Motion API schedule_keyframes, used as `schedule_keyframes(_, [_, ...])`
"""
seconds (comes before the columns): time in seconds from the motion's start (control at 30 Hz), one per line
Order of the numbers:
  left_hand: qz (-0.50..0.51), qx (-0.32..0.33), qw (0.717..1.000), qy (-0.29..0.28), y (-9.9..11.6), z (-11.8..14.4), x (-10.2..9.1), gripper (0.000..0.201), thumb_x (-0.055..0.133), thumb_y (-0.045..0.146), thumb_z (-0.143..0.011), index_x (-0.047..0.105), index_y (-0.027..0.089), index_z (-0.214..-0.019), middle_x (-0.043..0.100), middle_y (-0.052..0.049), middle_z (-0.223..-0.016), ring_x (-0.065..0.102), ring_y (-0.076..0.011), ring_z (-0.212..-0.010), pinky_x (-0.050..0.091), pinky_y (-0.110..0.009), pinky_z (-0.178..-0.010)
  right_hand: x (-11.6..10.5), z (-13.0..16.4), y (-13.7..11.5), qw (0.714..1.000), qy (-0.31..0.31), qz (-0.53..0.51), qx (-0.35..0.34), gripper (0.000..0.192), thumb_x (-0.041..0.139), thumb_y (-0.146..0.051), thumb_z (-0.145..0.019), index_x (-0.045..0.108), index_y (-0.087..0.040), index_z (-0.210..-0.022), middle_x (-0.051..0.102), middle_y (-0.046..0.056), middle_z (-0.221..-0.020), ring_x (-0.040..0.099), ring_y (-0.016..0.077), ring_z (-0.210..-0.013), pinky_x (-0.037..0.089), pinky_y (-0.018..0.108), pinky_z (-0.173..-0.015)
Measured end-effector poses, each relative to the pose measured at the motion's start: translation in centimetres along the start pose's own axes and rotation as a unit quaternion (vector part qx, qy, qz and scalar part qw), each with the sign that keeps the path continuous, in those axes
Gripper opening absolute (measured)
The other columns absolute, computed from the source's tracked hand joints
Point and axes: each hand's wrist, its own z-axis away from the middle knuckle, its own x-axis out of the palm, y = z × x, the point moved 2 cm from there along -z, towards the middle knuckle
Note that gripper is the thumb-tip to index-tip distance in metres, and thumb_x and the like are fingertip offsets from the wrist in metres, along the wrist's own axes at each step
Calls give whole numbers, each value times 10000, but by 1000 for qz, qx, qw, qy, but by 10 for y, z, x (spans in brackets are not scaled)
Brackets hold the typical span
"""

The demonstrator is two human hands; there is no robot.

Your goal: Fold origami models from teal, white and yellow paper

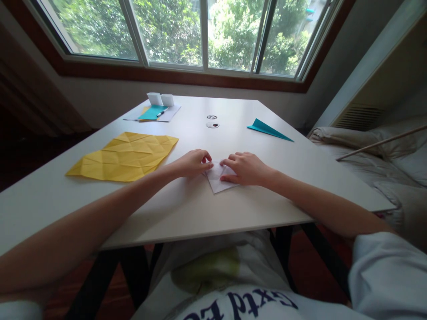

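Note:
A small folded sheet of white paper (216,183) lies on the white table in front of me, one corner pointing toward me. My left hand (195,162) is at its left edge, thumb and forefinger closed together on the paper's upper left side. Across from it, my right hand (245,168) rests over the right part of the paper, with thumb and fingers spread and pressing on it. The right hand covers that side of the sheet, so its full outline is hidden.
Left of my hands lies a creased yellow sheet (125,156). A teal folded paper plane (268,129) is at the right. Farther back are teal paper (153,112), a pen (162,113), white blocks (167,100) and two round table inserts (212,125).

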Motion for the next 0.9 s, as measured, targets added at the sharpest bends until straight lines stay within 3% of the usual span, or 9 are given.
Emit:
schedule_keyframes(0.23, [9, -62, 998, -20, -4, -1, -2, 432, 456, 514, -731, 638, 150, -873, 671, -67, -836, 593, -202, -754, 402, -262, -616, -1, 0, -4, 1000, 0, -6, -6, 522, 386, -569, -870, 570, -181, -1166, 632, 111, -1036, 578, 239, -933, 377, 320, -737])
schedule_keyframes(0.43, [80, -60, 995, 4, -6, -3, -1, 381, 509, 517, -712, 612, 153, -760, 642, -44, -737, 566, -184, -683, 391, -265, -579, -1, 0, -4, 1000, 7, -12, -14, 525, 381, -573, -869, 569, -182, -1164, 632, 117, -1028, 576, 242, -932, 380, 323, -736])
schedule_keyframes(0.53, [150, -48, 987, 11, -4, -3, 0, 333, 555, 467, -711, 611, 151, -801, 613, -21, -689, 537, -154, -638, 378, -252, -549, 0, 0, -3, 1000, 9, -16, -15, 532, 378, -582, -866, 570, -185, -1163, 631, 115, -1030, 575, 243, -931, 383, 326, -739])
schedule_keyframes(0.67, [267, -60, 962, 3, 1, 0, 0, 315, 634, 334, -690, 581, 146, -936, 572, 20, -624, 486, -102, -545, 363, -226, -503, 1, 0, -3, 1000, 9, -19, -16, 521, 391, -570, -867, 563, -183, -1169, 628, 120, -1035, 570, 240, -940, 382, 327, -755])
schedule_keyframes(0.9, [438, -106, 892, -24, 3, 4, 1, 311, 687, 215, -685, 549, 133, -951, 596, 8, -653, 541, -96, -525, 446, -249, -537, 3, 1, -1, 999, 18, -14, -24, 518, 373, -560, -877, 546, -179, -1183, 625, 119, -1028, 570, 244, -928, 386, 330, -736])
